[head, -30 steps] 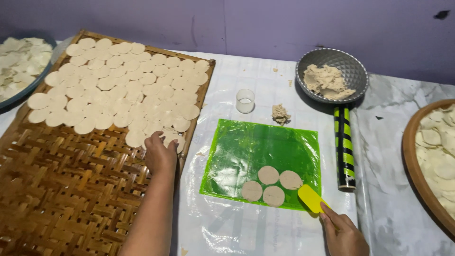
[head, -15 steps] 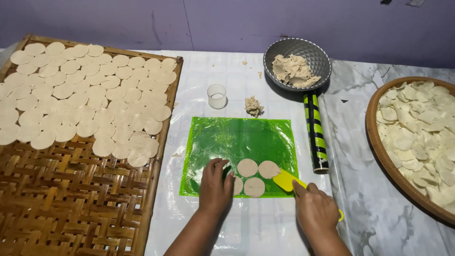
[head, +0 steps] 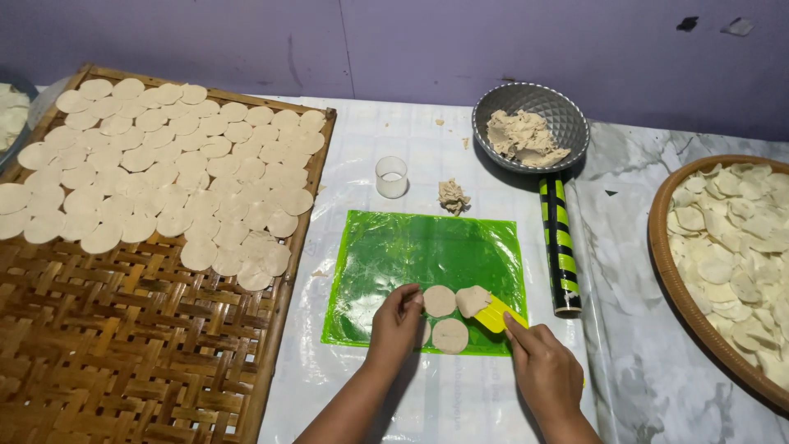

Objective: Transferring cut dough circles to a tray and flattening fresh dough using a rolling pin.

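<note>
On the glossy green plastic sheet [head: 411,255], near its front edge, lie thin round discs of pale dough [head: 440,301]. Right hand [head: 544,372] grasps a small yellow plastic scraper [head: 494,313], its blade lifting one disc's edge. Left hand [head: 398,322] rests fingertips on the sheet beside the discs, fingers loose, holding nothing. Left of the sheet: woven bamboo tray [head: 123,345], half covered with discs. Behind the sheet: grey metal bowl of dough [head: 530,125].

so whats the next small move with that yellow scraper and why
Probably slide the yellow scraper further under the dough disc it is lifting. The right hand has its edge under that disc on the green sheet, while the left hand rests beside it.
</note>
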